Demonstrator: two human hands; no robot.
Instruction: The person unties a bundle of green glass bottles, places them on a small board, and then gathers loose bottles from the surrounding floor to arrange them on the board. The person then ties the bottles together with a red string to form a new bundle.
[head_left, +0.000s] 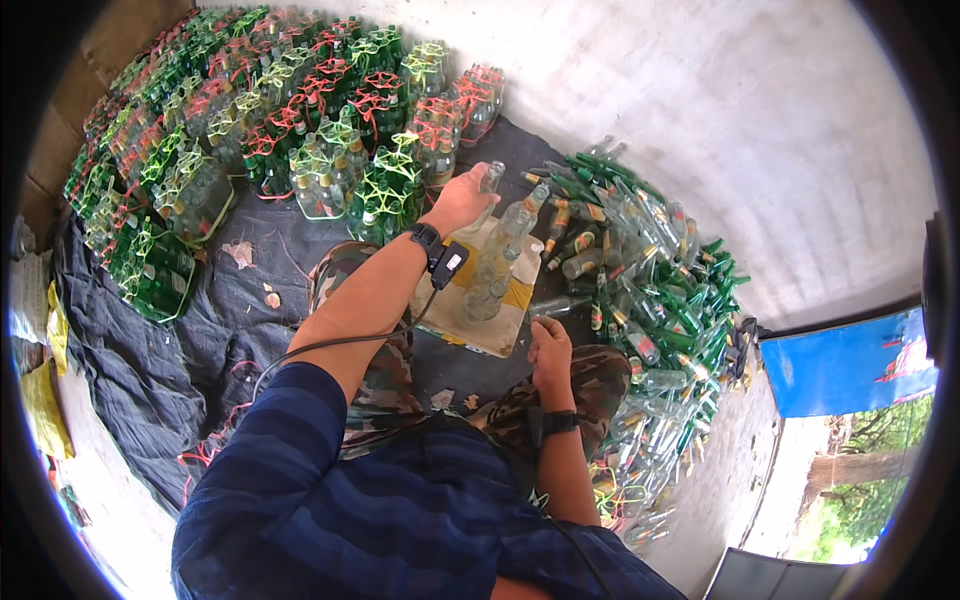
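Observation:
My left hand (461, 201), stretched forward, is closed around a clear glass bottle (491, 178) near the far left corner of a board (484, 346). Several more clear glass bottles (487, 296) stand upright on this board, which is pale with a yellow-brown band. My right hand (551, 346) is beside the board's near right edge, its fingers curled and nothing visible in them. Just beyond its knuckles a clear bottle (559, 306) lies on its side. The lower part of the bottle in my left hand is partly hidden.
Bundles of green and clear bottles (386, 187), tied with red and yellow-green straps, crowd the left and far side. A heap of loose bottles (660, 277) lies along the white wall (720, 112) at right. Dark sheeting (255, 300) covers the floor, with scraps on it.

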